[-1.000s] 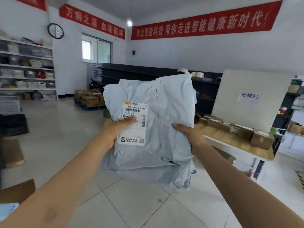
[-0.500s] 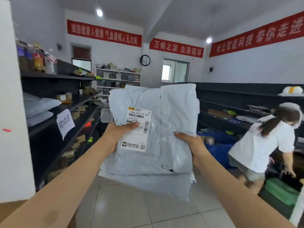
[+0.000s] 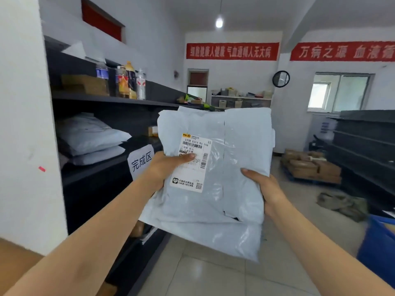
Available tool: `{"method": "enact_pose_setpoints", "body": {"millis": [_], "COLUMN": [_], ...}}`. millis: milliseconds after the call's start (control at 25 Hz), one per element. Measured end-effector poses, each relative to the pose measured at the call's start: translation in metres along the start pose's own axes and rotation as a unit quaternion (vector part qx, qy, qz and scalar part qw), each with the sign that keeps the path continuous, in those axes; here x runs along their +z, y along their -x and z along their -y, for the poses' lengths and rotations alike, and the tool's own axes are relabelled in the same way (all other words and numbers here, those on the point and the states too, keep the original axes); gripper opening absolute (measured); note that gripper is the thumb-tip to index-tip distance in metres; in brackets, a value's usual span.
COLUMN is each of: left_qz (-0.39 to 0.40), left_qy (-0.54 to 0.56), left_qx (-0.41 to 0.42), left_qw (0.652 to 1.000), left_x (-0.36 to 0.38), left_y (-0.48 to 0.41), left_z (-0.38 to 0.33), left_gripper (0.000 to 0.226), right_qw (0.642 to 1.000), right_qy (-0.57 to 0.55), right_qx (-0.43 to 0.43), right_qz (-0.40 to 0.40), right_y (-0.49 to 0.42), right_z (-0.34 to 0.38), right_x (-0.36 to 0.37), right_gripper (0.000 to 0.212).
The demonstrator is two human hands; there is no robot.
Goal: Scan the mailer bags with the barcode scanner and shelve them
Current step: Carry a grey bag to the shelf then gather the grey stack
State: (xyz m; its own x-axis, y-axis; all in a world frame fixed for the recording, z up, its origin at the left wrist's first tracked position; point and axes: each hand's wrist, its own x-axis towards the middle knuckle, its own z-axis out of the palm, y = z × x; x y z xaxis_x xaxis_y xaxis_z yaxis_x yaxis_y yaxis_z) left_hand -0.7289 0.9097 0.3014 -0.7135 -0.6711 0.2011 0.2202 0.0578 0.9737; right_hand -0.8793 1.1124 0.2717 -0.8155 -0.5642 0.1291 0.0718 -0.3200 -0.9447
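Far left, against the white wall panel (image 3: 21, 124): dark shelving (image 3: 111, 101), with bottles (image 3: 128, 82) on the upper board and two shelved mailer bags (image 3: 89, 137) stacked flat on the board below. Hung on that board's front edge, a paper sign (image 3: 142, 162) reading 完成区, so probably the spot for finished parcels.

Just right of the sign, the left hand (image 3: 164, 167): clamped on the left edge of the held mailer bags (image 3: 235, 184), thumb laid across the shipping label (image 3: 192, 163), fingers hidden behind. Carried upright in the air in front of the body, label toward the camera, likely to keep the barcode readable and the slippery stack together. At least two bags, the rear one sagging out beneath.

On the stack's right edge, the right hand (image 3: 263, 189): likewise grasping, thumb in front, fingers out of sight. No barcode scanner in view.

Further right, cardboard boxes (image 3: 310, 167) on the floor and a blue bin (image 3: 378, 242) at the frame edge.
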Motion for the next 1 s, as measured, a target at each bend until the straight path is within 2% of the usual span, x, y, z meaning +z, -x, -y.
{"method": "enact_pose_setpoints", "body": {"millis": [80,200,440,520,600,640,720,880,920,1000], "left_qz": [-0.049,-0.123,-0.169,-0.196,-0.223,-0.231,-0.253,-0.327,-0.352,-0.403], "left_qy": [-0.008,-0.001,-0.060,-0.063,-0.065,-0.068,-0.065,-0.098,-0.123,-0.166], "left_qx": [-0.010,-0.018,-0.066,-0.074,-0.085,-0.082,-0.066,-0.034,-0.032,-0.036], "left_qw": [0.999,0.992,0.982,0.976,0.969,0.967,0.963,0.939,0.927,0.899], "left_x": [0.010,0.011,-0.034,-0.058,-0.077,-0.083,-0.094,-0.122,-0.132,-0.154], "left_y": [-0.041,-0.095,-0.200,-0.255,-0.312,-0.335,-0.378,-0.478,-0.502,-0.544], "left_z": [0.005,0.016,0.055,0.068,0.073,0.070,0.068,0.073,0.079,0.086], "left_gripper": [0.033,0.041,0.019,0.029,0.051,0.050,0.028,0.020,0.015,0.018], "right_qw": [0.999,0.994,0.979,0.977,0.974,0.974,0.971,0.969,0.964,0.950], "right_qy": [-0.023,-0.021,-0.021,-0.007,-0.005,0.007,0.018,-0.014,-0.013,-0.008], "right_qx": [0.025,0.054,0.126,0.133,0.141,0.140,0.136,0.137,0.140,0.153], "right_qz": [0.040,0.096,0.156,0.167,0.175,0.180,0.195,0.207,0.224,0.271], "right_y": [-0.062,-0.158,-0.300,-0.358,-0.424,-0.452,-0.505,-0.605,-0.627,-0.674], "right_z": [-0.002,-0.017,-0.098,-0.120,-0.125,-0.122,-0.119,-0.125,-0.132,-0.151], "right_x": [-0.004,0.008,0.064,0.094,0.123,0.136,0.161,0.214,0.228,0.261], "right_gripper": [0.034,0.038,0.030,0.037,0.047,0.053,0.060,0.018,0.015,0.022]}}
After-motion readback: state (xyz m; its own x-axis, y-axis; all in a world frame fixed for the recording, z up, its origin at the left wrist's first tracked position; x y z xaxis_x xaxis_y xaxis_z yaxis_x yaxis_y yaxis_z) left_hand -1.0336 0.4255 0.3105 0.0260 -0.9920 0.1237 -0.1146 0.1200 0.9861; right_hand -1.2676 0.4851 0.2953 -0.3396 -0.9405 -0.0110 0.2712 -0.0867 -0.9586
